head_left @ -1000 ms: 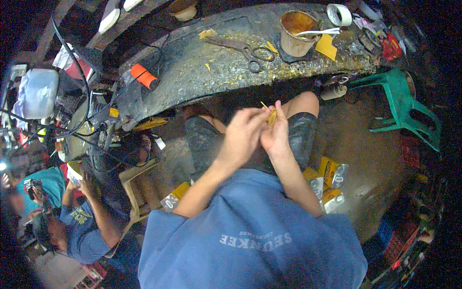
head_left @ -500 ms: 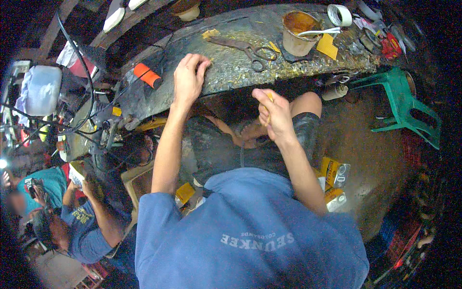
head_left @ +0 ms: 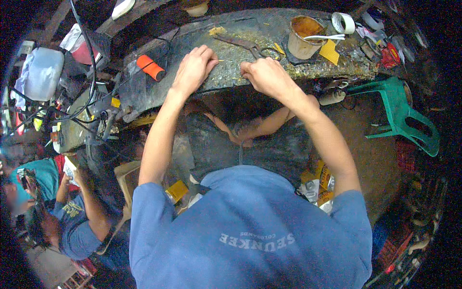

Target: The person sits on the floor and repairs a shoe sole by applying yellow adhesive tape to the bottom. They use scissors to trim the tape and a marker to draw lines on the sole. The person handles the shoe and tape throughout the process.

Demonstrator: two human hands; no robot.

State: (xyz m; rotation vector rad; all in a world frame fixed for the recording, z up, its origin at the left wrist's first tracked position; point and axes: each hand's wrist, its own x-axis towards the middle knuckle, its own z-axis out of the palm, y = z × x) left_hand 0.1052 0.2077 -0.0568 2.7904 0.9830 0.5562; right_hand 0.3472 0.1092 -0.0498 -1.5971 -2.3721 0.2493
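My left hand [head_left: 195, 70] rests over the dark work surface [head_left: 159, 98], its thumb and fingers pinched on a small yellow piece [head_left: 221, 60] that pokes out at the tips. To its right, my right hand [head_left: 265, 75] is closed, palm down, at the near edge of the surface. Whatever it grips is hidden under the fingers. Just beyond lie old metal scissors [head_left: 248, 45], one handle loop partly covered by my right hand. A stained pot [head_left: 299, 47] with brown-orange contents and a white-handled tool [head_left: 327, 37] stands farther right, beside a textured yellow piece [head_left: 329, 52].
An orange-and-black object [head_left: 150, 67] lies left of my left hand. A white tape roll [head_left: 342, 23] sits at the back right. On the right stands a green plastic stool [head_left: 399, 108]. Black cables [head_left: 91, 72] hang at the left, where another person [head_left: 86, 216] sits.
My right hand, earlier a raised fist with something yellow in it, has moved forward and left, turning palm down at the surface edge. My left hand has shifted slightly right.
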